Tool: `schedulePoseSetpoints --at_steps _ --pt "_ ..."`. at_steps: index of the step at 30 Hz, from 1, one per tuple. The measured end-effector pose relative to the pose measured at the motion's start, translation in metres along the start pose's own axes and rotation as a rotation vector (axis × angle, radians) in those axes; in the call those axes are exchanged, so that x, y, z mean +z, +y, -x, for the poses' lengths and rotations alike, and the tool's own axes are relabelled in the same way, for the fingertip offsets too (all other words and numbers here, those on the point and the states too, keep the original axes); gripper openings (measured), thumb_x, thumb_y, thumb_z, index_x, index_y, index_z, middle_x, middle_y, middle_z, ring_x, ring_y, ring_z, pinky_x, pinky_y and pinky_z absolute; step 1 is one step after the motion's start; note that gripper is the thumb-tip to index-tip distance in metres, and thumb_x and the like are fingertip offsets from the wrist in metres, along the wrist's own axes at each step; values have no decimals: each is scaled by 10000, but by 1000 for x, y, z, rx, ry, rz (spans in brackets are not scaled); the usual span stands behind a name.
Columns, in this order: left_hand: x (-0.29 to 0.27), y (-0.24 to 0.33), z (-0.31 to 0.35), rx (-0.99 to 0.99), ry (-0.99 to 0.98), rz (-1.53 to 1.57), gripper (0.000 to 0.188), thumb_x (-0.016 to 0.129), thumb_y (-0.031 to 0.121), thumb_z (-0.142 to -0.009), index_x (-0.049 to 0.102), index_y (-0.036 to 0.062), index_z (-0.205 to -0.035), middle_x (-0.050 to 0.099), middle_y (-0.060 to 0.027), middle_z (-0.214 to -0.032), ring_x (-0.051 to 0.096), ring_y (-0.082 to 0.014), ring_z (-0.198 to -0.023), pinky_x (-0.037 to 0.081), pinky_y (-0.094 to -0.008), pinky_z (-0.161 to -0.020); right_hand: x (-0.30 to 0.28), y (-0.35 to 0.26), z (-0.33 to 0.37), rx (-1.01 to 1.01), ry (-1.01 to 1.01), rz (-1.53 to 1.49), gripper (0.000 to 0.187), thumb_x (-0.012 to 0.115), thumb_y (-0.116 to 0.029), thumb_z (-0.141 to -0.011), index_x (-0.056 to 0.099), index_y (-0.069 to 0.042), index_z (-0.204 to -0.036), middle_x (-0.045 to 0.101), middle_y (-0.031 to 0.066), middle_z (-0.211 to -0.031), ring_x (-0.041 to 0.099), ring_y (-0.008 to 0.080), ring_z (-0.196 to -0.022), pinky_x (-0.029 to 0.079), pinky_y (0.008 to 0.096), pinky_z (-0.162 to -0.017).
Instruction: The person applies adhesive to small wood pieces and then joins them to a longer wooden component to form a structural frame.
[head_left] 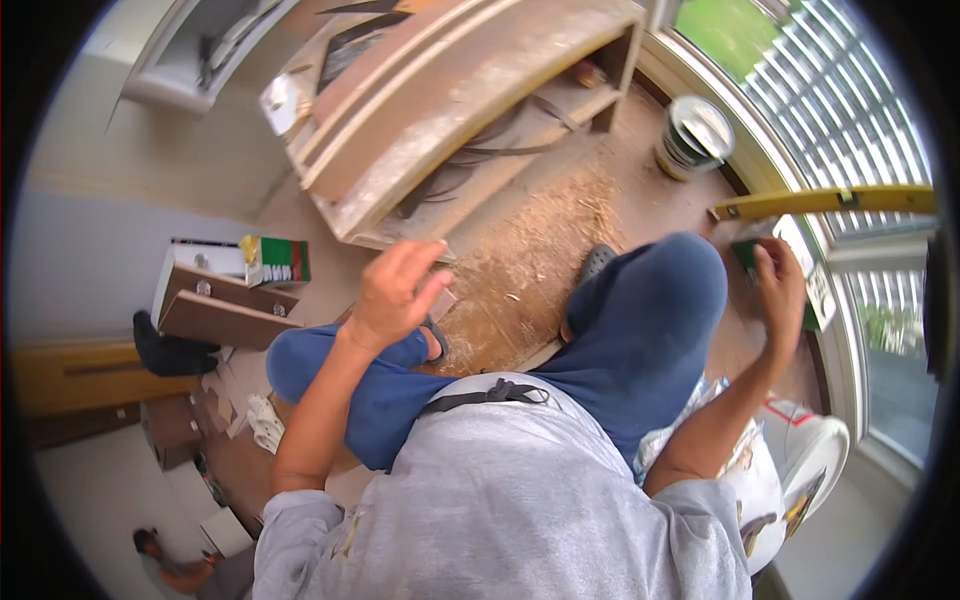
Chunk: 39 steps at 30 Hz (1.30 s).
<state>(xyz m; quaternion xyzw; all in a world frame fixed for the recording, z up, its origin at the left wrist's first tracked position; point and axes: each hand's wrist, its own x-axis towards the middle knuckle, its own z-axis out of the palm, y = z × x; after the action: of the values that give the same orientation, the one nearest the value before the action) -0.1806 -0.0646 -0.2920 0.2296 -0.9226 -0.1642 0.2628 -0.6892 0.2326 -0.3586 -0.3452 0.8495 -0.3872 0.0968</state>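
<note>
My left hand (392, 295) is held over my left knee with its fingers stretched and apart, and nothing shows in it. Just beyond its fingertips is the near corner of a dusty wooden workbench (430, 110) with an open shelf. My right hand (780, 290) is raised to the right of my right knee, its fingers loosely apart and nothing visible in them. Behind that hand, by the window, stands a green and white box (820, 300). A long yellow spirit level (830, 203) lies farther off, apart from the hand.
Wood shavings (550, 225) cover the floor between bench and feet. A bucket (694, 138) stands at the far right, a white tub (815, 455) at the near right. Leftward are a brown drawer unit (225, 310) and a black boot-like item (170, 348). Another person (185, 575) is at lower left.
</note>
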Motion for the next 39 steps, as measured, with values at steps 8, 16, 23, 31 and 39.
schedulePoseSetpoints --at_steps 8,16,23,31,39 --pt "53 21 28 -426 -840 93 593 818 211 -861 643 27 -1397 673 -211 -1256 642 -402 -1207 511 -459 -1024 142 -4 68 218 -477 130 337 675 -283 -939 786 -34 -1139 758 267 -1121 729 425 -1077 571 496 -936" --pt "55 6 -2 -300 -991 -20 601 812 191 -864 632 15 -1409 671 -213 -1285 645 -411 -1209 508 -450 -1040 190 79 151 364 -563 157 260 681 -210 -859 806 -26 -993 773 252 -1074 743 439 -1029 587 523 -896" --pt "55 -17 -4 -223 -1034 -76 580 803 200 -874 648 -2 -1394 676 -243 -1306 648 -425 -1223 506 -457 -1054 142 52 143 383 -412 100 297 736 -295 -925 785 -63 -1105 776 220 -1091 728 408 -1075 570 505 -922" --pt "88 -9 -27 -25 -1036 -43 528 816 203 -868 680 -9 -1332 702 -234 -1219 690 -393 -1105 539 -439 -967 3 -49 153 289 10 153 202 693 -237 -966 761 -59 -1034 747 197 -1044 708 410 -1042 562 509 -912" --pt "65 -1 -12 -115 -1065 -29 514 795 273 -898 705 12 -1331 708 -270 -1265 662 -432 -1207 520 -477 -1040 -26 -84 178 195 75 301 194 670 -212 -972 727 -33 -1020 727 195 -1026 693 409 -1020 548 505 -892"
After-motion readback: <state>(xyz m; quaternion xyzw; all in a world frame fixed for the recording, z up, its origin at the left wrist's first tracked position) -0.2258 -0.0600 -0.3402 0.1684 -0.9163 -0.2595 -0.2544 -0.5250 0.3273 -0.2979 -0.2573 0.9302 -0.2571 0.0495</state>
